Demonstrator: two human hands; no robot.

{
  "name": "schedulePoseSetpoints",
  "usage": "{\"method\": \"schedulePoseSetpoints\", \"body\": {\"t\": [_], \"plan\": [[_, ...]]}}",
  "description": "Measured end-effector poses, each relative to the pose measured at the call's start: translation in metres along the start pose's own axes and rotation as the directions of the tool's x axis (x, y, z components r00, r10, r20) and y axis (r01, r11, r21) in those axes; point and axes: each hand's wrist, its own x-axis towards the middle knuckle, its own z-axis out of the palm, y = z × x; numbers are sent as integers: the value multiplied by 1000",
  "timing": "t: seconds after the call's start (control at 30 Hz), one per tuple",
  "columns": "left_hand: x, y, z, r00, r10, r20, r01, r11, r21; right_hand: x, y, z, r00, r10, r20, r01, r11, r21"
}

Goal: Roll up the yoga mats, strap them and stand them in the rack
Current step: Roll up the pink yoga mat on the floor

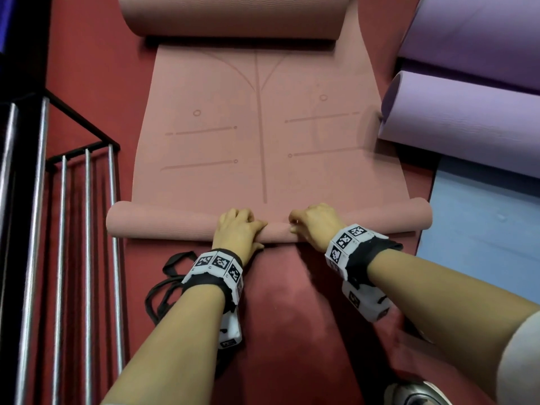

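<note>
A pink yoga mat [222, 141] lies flat on the red floor, its near end curled into a thin roll [163, 223] and its far end curled into a thick roll [233, 16]. My left hand [238, 230] grips the thin roll near its middle, fingers curled over the top. Just to the right, my right hand [314, 226] grips the same roll. A black strap [168, 279] lies on the floor beside my left wrist. The metal rack [73, 229] with upright silver bars stands at the left.
Two rolled purple mats [455, 118] lie at the right, one touching the pink mat's right edge. A flat blue mat [479, 229] lies below them. A shoe [415, 394] shows at the bottom right.
</note>
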Motion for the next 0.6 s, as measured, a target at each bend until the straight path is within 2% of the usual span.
{"method": "schedulePoseSetpoints", "body": {"t": [0.13, 0.27, 0.3, 0.4, 0.47, 0.53, 0.6], "plan": [[12, -3, -11, 1000, -1, -2, 1, 1000, 19, 9, 6, 3, 993, 89, -79, -89, 996, 9], [14, -3, -14, 999, -13, -51, 14, 1000, 6, 10, -13, 5, 928, 29, -371, -85, 987, -135], [16, -3, -12, 998, -20, -55, 20, 1000, -4, 8, -15, 5, 921, 14, -388, -80, 985, -155], [20, -3, -8, 998, -38, -53, 35, 998, -52, 3, -9, 13, 972, -7, -236, -50, 971, -235], [20, -4, -3, 992, -51, -115, 42, 996, -82, 0, -9, 10, 984, -4, -177, -47, 958, -282], [17, -5, -1, 974, -116, -197, 88, 986, -142, 4, -6, 7, 990, 24, -138, -56, 971, -233], [17, -5, -2, 970, -160, -185, 131, 979, -157, 9, -6, 6, 987, 34, -157, -58, 987, -149]]}}
